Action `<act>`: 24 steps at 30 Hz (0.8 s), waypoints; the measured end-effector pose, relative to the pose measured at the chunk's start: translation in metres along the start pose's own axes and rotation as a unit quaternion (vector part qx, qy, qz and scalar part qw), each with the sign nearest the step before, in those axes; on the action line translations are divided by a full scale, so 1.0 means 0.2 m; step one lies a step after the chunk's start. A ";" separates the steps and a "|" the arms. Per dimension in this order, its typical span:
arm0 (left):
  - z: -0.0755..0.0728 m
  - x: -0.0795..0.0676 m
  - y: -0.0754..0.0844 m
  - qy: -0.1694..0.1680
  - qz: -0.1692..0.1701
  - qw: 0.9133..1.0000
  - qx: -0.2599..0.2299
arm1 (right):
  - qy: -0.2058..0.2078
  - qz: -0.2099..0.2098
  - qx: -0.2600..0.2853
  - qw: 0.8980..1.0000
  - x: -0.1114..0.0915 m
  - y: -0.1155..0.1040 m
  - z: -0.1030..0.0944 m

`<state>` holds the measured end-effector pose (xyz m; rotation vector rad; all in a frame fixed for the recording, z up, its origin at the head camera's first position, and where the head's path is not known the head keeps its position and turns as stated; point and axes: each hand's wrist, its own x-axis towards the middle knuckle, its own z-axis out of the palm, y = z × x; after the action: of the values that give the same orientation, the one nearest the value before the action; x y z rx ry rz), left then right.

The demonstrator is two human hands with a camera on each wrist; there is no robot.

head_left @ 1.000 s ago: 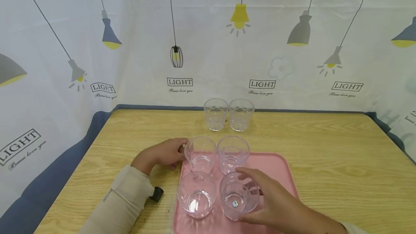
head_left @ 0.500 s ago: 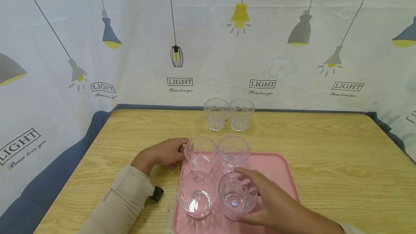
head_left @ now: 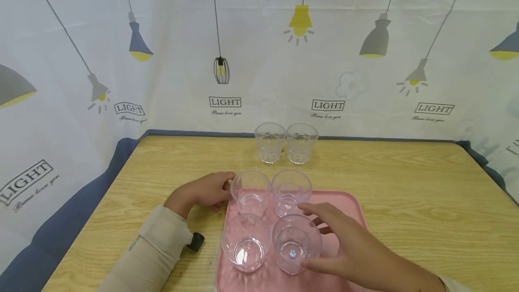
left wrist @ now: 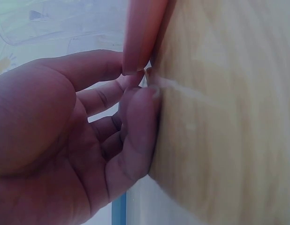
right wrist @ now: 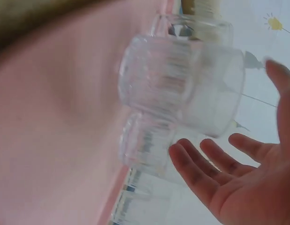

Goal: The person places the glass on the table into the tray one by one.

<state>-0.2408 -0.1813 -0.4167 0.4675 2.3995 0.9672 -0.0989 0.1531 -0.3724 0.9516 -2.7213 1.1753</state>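
Note:
A pink tray (head_left: 340,206) bears several clear plastic cups in two rows. My left hand (head_left: 208,190) is at the tray's left edge, beside the far left cup (head_left: 251,193); in the left wrist view its thumb (left wrist: 88,68) and curled fingers (left wrist: 135,126) hold the tray rim (left wrist: 140,42). My right hand (head_left: 344,247) stands around the right side of the near right cup (head_left: 296,247), fingers spread. In the right wrist view a gap separates those fingers (right wrist: 196,173) from the upright cup (right wrist: 182,84). The near left cup (head_left: 245,244) and far right cup (head_left: 291,190) stand alongside.
Two more clear cups (head_left: 270,143) stand side by side on the wooden table (head_left: 425,202) behind the tray. A lamp-printed cloth (head_left: 267,57) hangs along the table's back and sides. A small black piece (head_left: 196,241) shows at the left sleeve.
The near right cup has shifted slightly left, toward the near left cup. My right hand has released it, its fingers opening and drawing back right. The left hand has stayed put.

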 end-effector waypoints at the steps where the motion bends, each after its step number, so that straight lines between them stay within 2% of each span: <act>1: 0.00 0.00 0.00 0.000 0.000 1.000 0.001 | 0.007 -0.003 0.001 1.000 0.01 0.00 -0.02; 6: 0.00 0.01 -0.01 -0.001 0.000 1.000 0.004 | 0.048 -0.023 -0.022 0.998 0.05 0.00 -0.09; 14: -0.01 0.00 0.00 -0.004 -0.001 1.000 0.001 | 0.088 -0.019 -0.051 0.995 0.14 0.03 -0.18; 24: 0.00 0.00 0.00 -0.001 -0.002 1.000 0.000 | 0.094 0.013 -0.061 0.994 0.24 0.11 -0.25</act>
<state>-0.2416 -0.1808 -0.4165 0.4636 2.3969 0.9642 -0.1611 0.1727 -0.3387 0.7521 -2.6291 1.0298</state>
